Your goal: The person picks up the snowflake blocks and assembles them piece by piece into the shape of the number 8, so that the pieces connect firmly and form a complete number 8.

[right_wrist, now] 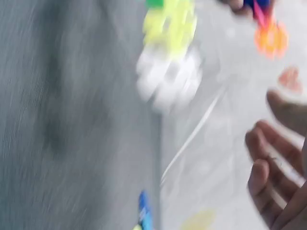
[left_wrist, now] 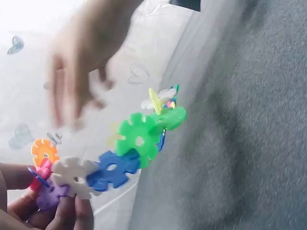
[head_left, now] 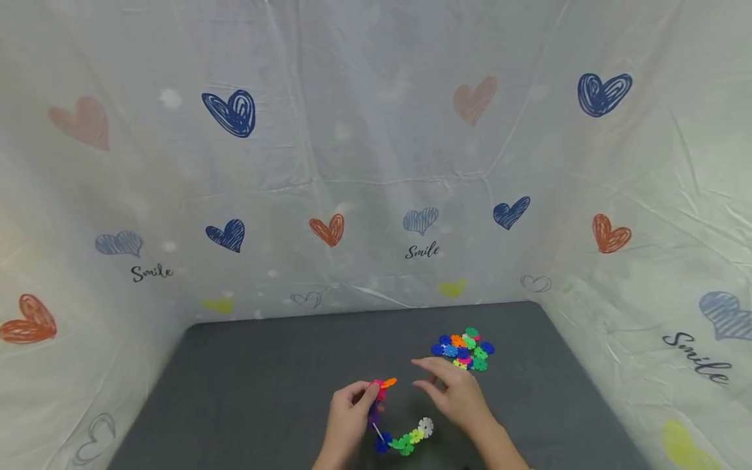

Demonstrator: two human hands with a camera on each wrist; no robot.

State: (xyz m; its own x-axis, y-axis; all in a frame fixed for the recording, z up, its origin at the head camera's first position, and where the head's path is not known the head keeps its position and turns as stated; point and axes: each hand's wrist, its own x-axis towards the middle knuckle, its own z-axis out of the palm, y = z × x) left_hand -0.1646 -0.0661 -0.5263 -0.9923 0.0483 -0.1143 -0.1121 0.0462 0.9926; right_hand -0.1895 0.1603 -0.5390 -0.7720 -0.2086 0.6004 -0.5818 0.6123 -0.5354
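Note:
My left hand (head_left: pixel 350 414) pinches a chain of interlocked plastic snowflake discs near its pink and purple pieces. An orange disc (left_wrist: pixel 45 152) stands at the held end. From there the chain runs through a white disc (left_wrist: pixel 76 177), a blue disc (left_wrist: pixel 113 169) and green discs (left_wrist: pixel 139 138). Its far end carries a yellow disc (right_wrist: pixel 169 26) and a white disc (right_wrist: pixel 169 79), hanging free in the right wrist view. My right hand (head_left: pixel 458 395) is raised to the right of the chain, thumb and fingers apart, with nothing between them.
A loose pile of snowflake discs (head_left: pixel 462 351) in several colours lies on the dark grey table (head_left: pixel 264 378), beyond my right hand. A pale cloth (head_left: pixel 376 150) printed with hearts hangs behind the table and along both sides.

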